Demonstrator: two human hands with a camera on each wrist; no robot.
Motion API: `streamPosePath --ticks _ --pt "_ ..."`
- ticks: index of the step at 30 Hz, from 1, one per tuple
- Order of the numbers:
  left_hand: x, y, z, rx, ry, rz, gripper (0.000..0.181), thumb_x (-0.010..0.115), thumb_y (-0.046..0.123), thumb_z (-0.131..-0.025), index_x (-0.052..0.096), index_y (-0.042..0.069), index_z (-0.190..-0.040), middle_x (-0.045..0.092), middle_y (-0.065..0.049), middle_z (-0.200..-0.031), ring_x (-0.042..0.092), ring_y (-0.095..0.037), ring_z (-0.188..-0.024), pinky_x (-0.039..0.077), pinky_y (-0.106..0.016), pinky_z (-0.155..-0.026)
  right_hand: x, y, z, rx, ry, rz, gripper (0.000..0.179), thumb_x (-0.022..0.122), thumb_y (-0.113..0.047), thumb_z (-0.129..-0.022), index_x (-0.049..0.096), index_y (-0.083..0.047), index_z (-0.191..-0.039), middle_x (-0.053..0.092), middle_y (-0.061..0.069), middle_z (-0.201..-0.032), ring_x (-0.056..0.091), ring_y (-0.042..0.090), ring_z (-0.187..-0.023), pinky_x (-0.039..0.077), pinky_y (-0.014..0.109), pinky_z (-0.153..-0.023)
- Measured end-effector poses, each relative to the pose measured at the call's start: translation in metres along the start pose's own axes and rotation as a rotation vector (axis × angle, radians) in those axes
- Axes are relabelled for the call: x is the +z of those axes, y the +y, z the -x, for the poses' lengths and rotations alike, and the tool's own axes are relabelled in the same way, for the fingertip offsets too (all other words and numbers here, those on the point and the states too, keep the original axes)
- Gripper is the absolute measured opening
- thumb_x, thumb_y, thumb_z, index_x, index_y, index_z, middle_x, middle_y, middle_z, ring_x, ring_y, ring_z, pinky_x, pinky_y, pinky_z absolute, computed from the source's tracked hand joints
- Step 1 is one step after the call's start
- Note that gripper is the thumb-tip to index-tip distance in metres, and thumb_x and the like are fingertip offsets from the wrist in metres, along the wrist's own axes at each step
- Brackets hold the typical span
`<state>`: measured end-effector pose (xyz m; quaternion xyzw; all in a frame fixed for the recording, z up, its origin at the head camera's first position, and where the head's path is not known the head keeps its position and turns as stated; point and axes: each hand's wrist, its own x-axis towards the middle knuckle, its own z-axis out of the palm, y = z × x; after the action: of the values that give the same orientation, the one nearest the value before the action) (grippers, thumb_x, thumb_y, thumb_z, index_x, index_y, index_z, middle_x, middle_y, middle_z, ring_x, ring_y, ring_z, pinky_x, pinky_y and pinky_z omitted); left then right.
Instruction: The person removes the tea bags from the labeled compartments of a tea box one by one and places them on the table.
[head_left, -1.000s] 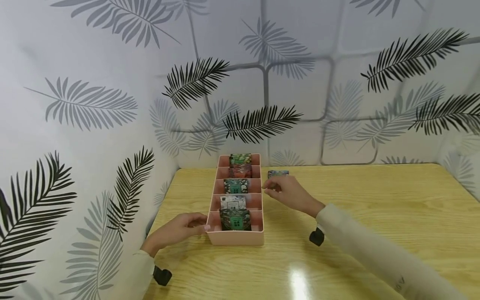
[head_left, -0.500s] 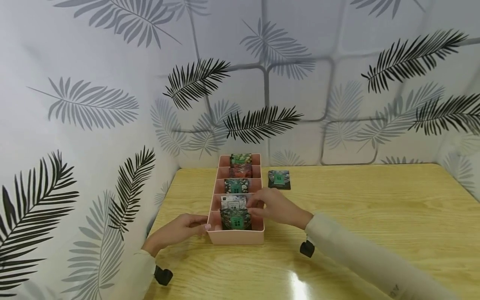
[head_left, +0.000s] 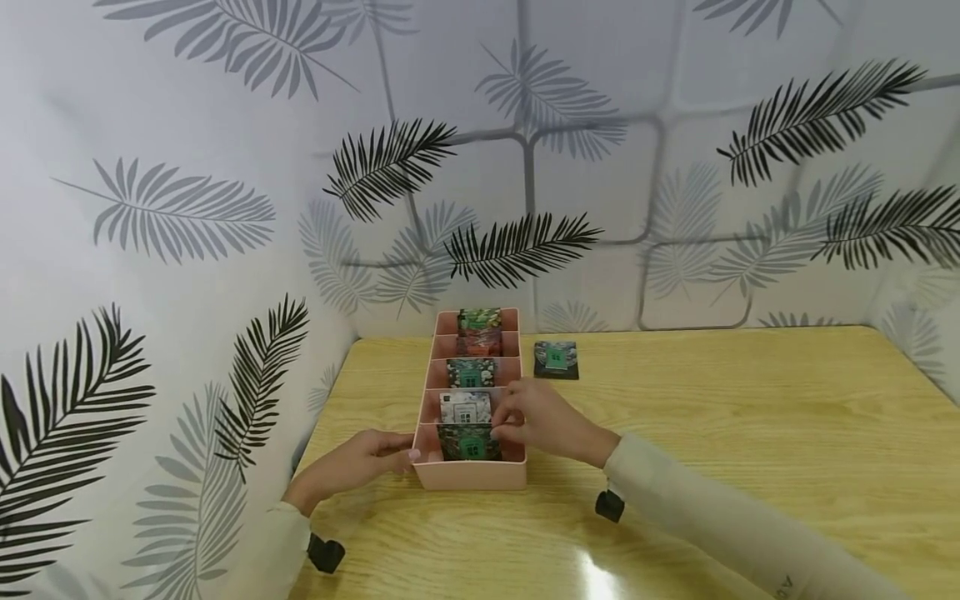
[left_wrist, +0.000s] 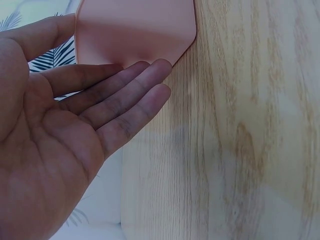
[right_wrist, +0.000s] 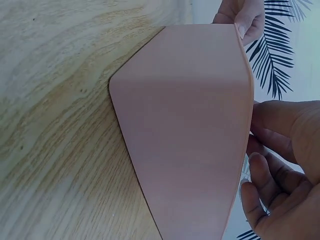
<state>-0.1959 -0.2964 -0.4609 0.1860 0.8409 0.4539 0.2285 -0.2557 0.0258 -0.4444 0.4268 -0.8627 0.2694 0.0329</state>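
Note:
A long pink divided box [head_left: 471,477] stands on the table, with printed square sachets in its compartments. My right hand [head_left: 551,421] reaches over the right rim into the nearest compartment. Its thumb and index finger pinch the upper right corner of a dark sachet with a green label [head_left: 459,443]. In the right wrist view the box wall hides that sachet, and the other fingers [right_wrist: 256,200] curl loosely. My left hand [head_left: 356,467] rests at the near left corner, thumb on the rim. In the left wrist view its fingers [left_wrist: 132,110] lie nearly straight against the outer wall.
Behind the pinched sachet stand a white sachet [head_left: 465,407], a dark one with a teal label [head_left: 471,373], a red one [head_left: 478,343] and a green one [head_left: 480,318]. Another dark sachet [head_left: 556,360] lies on the wooden table [head_left: 712,417] beside the box. Leaf-patterned curtain surrounds the table.
My right hand has moved from beside the sachet on the table, left and nearer, to the front compartment, and its fingers have taken the dark sachet's corner. My left hand has stayed put.

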Motion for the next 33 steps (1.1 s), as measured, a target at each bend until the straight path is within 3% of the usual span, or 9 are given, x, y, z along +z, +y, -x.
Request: streamPosePath --ticks 6,13,20,27,33 --pt "0.0000 0.0019 0.0002 -0.007 0.000 -0.007 0.052 0.051 0.039 -0.099 0.050 0.006 -0.139 0.057 -0.009 -0.131 0.061 -0.026 -0.106 0.046 -0.047 -0.094 0.0027 -0.0027 0.0012 0.016 0.041 0.007 0.007 0.075 -0.030 -0.084 0.072 -0.027 -0.078 0.056 -0.016 -0.078 0.051 0.003 -0.071 0.046 0.021 -0.063" --pt "-0.0006 0.0018 0.0005 0.000 -0.011 -0.007 0.050 0.050 0.037 -0.099 0.050 0.007 -0.139 0.061 -0.007 -0.124 0.061 -0.027 -0.105 0.048 -0.046 -0.092 0.0041 -0.0033 0.0039 0.058 0.043 -0.077 0.004 0.074 -0.026 -0.086 0.071 -0.025 -0.082 0.063 -0.018 -0.076 0.056 -0.001 -0.065 0.049 0.020 -0.059" --pt "-0.0003 0.0011 0.0001 0.008 -0.018 0.000 0.050 0.050 0.037 -0.100 0.050 0.007 -0.139 0.058 -0.009 -0.130 0.060 -0.025 -0.108 0.050 -0.044 -0.090 0.0062 -0.0076 0.0050 0.015 0.013 -0.086 0.006 0.070 -0.026 -0.088 0.070 -0.020 -0.087 0.063 -0.018 -0.076 0.055 -0.001 -0.060 0.047 0.020 -0.058" --pt "-0.0005 0.0001 -0.0003 0.010 -0.021 0.010 0.048 0.049 0.037 -0.100 0.051 0.008 -0.138 0.057 -0.010 -0.131 0.060 -0.027 -0.109 0.050 -0.044 -0.090 0.0085 -0.0095 0.0017 -0.016 -0.018 -0.020 0.005 0.071 -0.028 -0.087 0.074 -0.024 -0.087 0.066 -0.017 -0.078 0.053 -0.004 -0.058 0.045 0.018 -0.055" --pt "-0.0006 0.0000 0.0003 0.007 -0.021 0.015 0.050 0.050 0.037 -0.100 0.049 0.007 -0.140 0.058 -0.009 -0.129 0.060 -0.027 -0.108 0.049 -0.045 -0.091 0.0081 -0.0095 0.0025 -0.052 0.007 -0.031 0.010 0.070 -0.025 -0.088 0.076 -0.019 -0.093 0.069 -0.010 -0.081 0.053 -0.005 -0.058 0.044 0.018 -0.053"
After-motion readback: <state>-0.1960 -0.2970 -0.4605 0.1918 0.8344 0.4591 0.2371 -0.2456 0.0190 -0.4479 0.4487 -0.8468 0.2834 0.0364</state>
